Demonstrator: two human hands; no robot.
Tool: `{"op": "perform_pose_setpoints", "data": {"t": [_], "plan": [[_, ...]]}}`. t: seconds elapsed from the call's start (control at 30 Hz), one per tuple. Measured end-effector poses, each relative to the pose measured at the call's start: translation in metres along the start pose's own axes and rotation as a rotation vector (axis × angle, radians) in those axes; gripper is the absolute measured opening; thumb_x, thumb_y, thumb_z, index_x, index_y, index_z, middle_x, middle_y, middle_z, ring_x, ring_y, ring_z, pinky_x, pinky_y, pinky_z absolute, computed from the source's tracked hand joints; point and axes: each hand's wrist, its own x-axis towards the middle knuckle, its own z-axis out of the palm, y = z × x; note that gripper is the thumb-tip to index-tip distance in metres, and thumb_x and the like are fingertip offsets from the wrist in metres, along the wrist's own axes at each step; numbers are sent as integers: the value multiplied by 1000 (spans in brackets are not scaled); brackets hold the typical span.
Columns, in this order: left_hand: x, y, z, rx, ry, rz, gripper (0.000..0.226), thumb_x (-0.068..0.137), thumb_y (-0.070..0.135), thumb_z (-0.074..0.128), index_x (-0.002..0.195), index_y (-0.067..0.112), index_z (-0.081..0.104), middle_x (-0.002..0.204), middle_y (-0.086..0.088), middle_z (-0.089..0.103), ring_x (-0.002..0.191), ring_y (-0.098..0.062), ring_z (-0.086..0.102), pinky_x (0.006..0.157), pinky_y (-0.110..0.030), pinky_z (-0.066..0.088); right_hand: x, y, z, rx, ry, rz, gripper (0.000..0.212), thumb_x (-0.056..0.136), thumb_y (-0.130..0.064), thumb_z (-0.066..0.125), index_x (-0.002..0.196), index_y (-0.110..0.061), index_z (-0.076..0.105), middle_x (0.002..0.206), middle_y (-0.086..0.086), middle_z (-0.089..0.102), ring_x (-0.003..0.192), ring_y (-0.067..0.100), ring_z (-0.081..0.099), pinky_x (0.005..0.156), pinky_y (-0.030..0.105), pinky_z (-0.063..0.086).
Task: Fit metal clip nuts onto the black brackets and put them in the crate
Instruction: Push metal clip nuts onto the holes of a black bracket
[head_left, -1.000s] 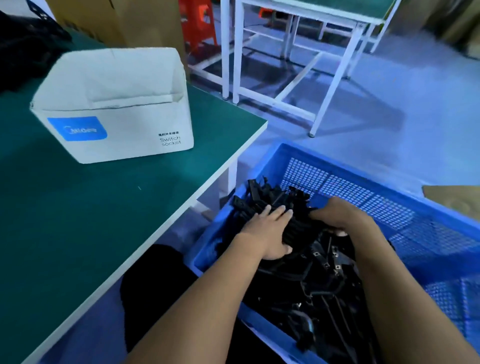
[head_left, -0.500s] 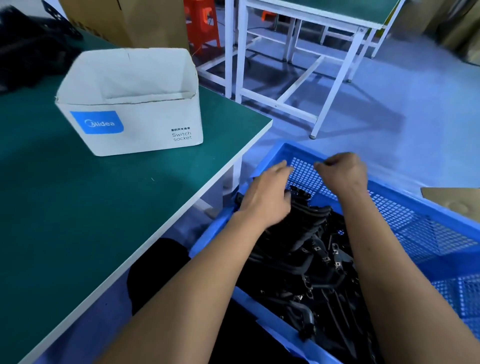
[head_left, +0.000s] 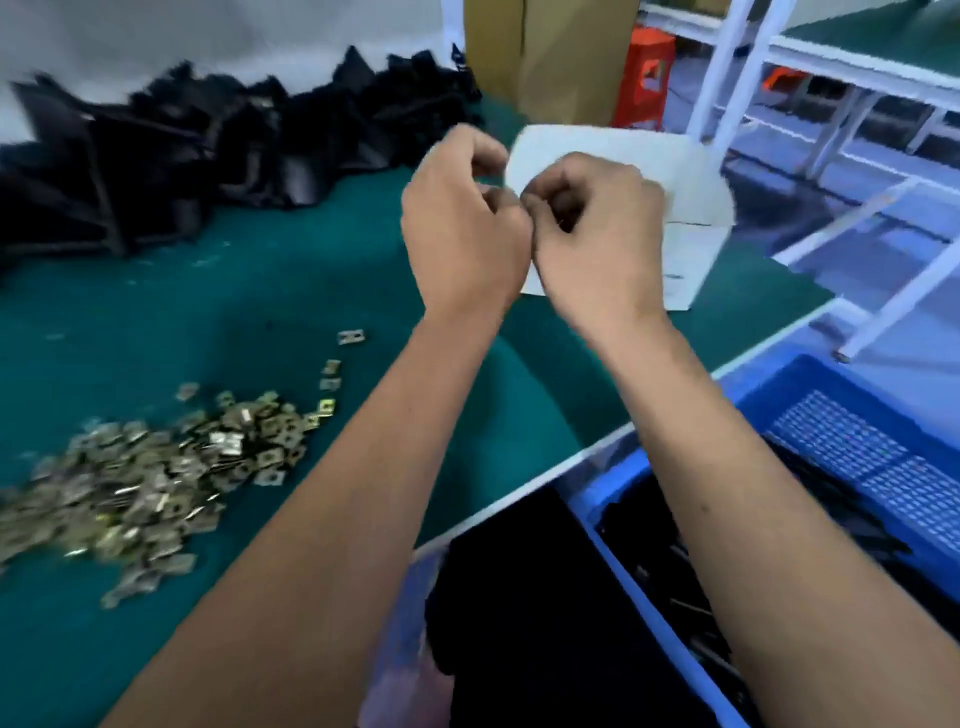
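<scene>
Both arms reach forward, left hand (head_left: 462, 223) and right hand (head_left: 597, 234) touching, fingers curled, grip contents hidden.

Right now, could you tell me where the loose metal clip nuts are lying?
In the head view, the clip nuts lie heaped on the green table at lower left, left of the left forearm and nearer than the black brackets.

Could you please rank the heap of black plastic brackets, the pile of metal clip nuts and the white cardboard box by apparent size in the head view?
1. Heap of black plastic brackets, widest.
2. Pile of metal clip nuts, somewhat smaller, though nearer the camera.
3. White cardboard box: looks smallest, but the hands hide part of it.
</scene>
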Motion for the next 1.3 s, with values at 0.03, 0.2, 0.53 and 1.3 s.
{"op": "perform_pose_setpoints", "data": {"t": [0.03,0.2,0.53,1.3], "plan": [[6,-16,-23,64,34,-46,32,72,1,51,95,15,68,96,6,71,85,-17,66,85,-34,51,-4,-13,24,25,-70,-17,14,84,-12,64,85,-18,77,75,-7,72,71,12,67,70,31,53],[23,-99,-130,325,142,-243,26,79,7,58,98,20,69,102,5,71,98,-19,65,87,-30,50,-28,-66,139,-89,-484,-118,14,85,-18,63,89,-16,76,90,11,76,88,34,70,70,31,48],[75,-204,-222,783,74,-450,46,85,17,63,128,6,52,136,-20,46,127,-39,41,110,-41,33,-23,-140,285,-354,-687,-382,49,92,0,53,139,-14,46,136,18,40,123,39,44,82,44,45],[111,-191,-236,-470,145,-698,28,103,30,59,96,5,68,82,-9,74,71,-23,68,69,-35,61,-23,-151,284,604,-377,235,19,84,-11,81,92,-22,67,91,0,73,76,11,70,71,30,60]]}}
